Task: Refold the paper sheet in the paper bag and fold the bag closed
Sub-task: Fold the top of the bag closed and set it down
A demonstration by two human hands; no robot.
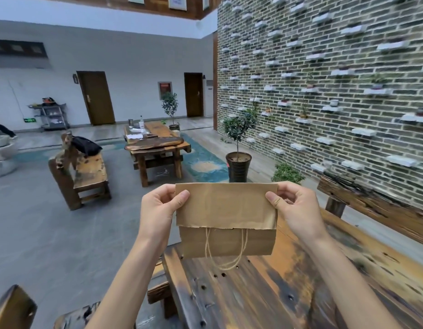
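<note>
Nearest, the wooden surface (288, 293) runs under my forearms. Above its far end I hold the bag (227, 241) in the air. Left hand (159, 210) pinches its top left corner, thumb in front; right hand (298, 207) pinches the top right the same way. The top flap (225, 206) is folded down toward me, twine handles (225, 251) dangling below it. Sheet not visible; presumably inside. Bag looks light, thin, creases readily. I judge the folded corners the best hold. Far off, a potted plant (239, 148).
</note>
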